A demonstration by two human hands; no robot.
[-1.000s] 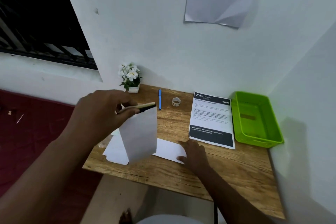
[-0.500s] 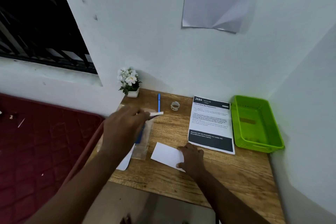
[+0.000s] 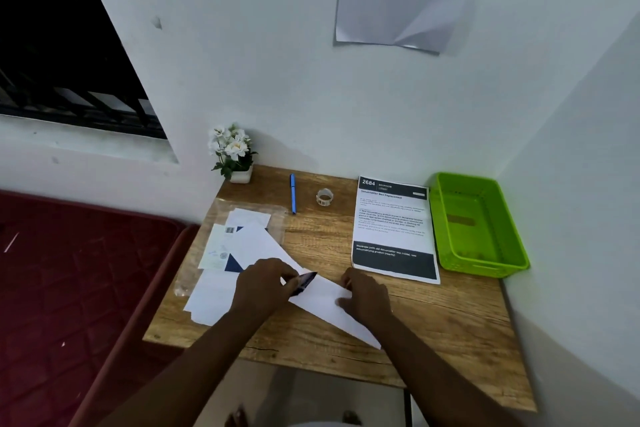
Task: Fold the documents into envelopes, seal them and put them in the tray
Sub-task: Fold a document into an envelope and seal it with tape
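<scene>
A folded white sheet [image 3: 322, 303] lies on the wooden desk [image 3: 433, 329] in front of me. My right hand [image 3: 367, 298] presses down on its right part. My left hand [image 3: 265, 284] pinches the dark-lined flap of an envelope [image 3: 304, 282] at the sheet's left end. To the left a stack of white envelopes [image 3: 249, 243] with blue inner flaps rests on a clear plastic sleeve. A printed document [image 3: 393, 227] with black bands lies flat at the middle right. The green tray [image 3: 481, 265] stands at the desk's far right.
A blue pen [image 3: 293, 193] and a small tape roll [image 3: 324, 197] lie near the wall. A white pot of flowers [image 3: 233, 152] stands at the back left corner. Walls close in behind and on the right. A red mattress [image 3: 76, 288] lies left of the desk.
My left hand came down from holding a white envelope upright above the desk to the folded sheet, bringing a dark-flapped envelope. My right hand stayed on the sheet.
</scene>
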